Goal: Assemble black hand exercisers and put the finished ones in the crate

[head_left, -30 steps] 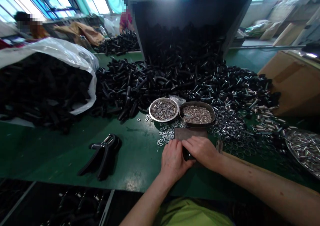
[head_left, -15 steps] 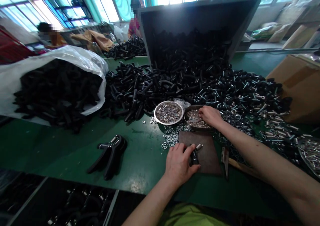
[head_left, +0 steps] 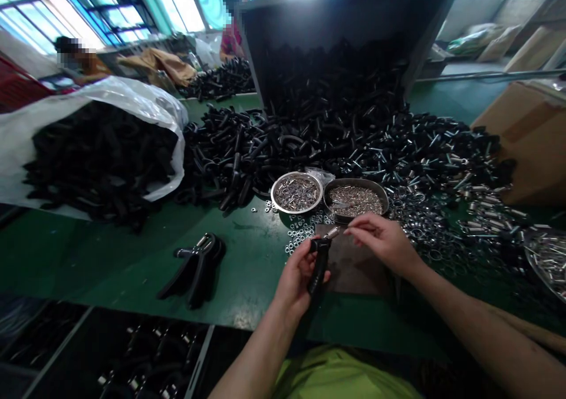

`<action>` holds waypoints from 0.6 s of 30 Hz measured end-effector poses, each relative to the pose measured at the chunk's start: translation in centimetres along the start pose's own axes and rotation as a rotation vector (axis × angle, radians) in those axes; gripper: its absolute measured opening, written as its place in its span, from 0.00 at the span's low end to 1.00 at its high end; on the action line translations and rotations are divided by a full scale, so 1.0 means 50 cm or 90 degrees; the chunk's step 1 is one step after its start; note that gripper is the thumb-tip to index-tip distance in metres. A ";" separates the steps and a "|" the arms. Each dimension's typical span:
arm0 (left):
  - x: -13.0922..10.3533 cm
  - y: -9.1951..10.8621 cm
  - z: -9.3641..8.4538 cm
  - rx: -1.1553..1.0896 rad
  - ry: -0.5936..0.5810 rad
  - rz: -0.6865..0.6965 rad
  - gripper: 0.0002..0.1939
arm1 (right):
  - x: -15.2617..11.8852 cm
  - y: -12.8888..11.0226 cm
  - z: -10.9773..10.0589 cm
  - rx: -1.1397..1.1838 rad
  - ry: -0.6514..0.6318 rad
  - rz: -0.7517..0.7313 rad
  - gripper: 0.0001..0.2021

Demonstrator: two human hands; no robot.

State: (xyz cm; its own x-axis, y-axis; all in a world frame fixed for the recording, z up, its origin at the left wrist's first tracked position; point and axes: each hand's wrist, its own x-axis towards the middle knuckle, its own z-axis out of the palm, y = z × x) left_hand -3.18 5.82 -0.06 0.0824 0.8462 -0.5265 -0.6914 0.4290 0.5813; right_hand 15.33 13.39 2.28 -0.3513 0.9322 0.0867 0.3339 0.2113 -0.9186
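Note:
My left hand [head_left: 295,278] is wrapped round a black hand-grip handle [head_left: 319,269], tilted upright, with a coil spring [head_left: 332,233] standing out of its top end. Close to the spring, my right hand [head_left: 387,243] has its thumb and fingers pinched together; whatever they hold is too small to make out. Below both hands lies a dark square plate [head_left: 358,272]. Just behind my right hand stands an oval tin [head_left: 388,201] of tiny metal parts, beside a round steel bowl [head_left: 273,198] of small metal pieces. An assembled hand gripper [head_left: 194,272] rests to the left.
Loose nuts [head_left: 295,240] lie by the bowl. Black handles [head_left: 247,157] are heaped behind, spilling from a large grey bin [head_left: 354,10]. A white bag [head_left: 179,163] stands left, a cardboard box [head_left: 526,145] right. My right forearm partly covers a wooden tool handle [head_left: 526,328]. Two people sit farther back.
My right hand has come out of the oval tin towards me, to the spring. My left hand has lifted the handle off the plate and turned it upright.

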 end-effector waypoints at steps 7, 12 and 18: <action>-0.013 -0.011 0.013 -0.162 -0.076 -0.109 0.18 | -0.042 -0.004 0.048 0.000 -0.006 -0.131 0.02; -0.019 -0.019 0.014 -0.097 -0.078 -0.086 0.20 | -0.035 -0.001 0.049 0.005 -0.018 -0.101 0.04; 0.004 0.007 0.002 0.319 -0.131 0.089 0.26 | -0.027 0.010 0.018 -0.249 -0.095 -0.216 0.03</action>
State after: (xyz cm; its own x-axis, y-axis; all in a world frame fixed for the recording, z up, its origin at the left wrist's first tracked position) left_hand -3.34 6.16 0.11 0.1876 0.9285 -0.3205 -0.2837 0.3636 0.8873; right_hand 15.20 11.99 1.35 -0.6074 0.7466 0.2714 0.4712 0.6137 -0.6335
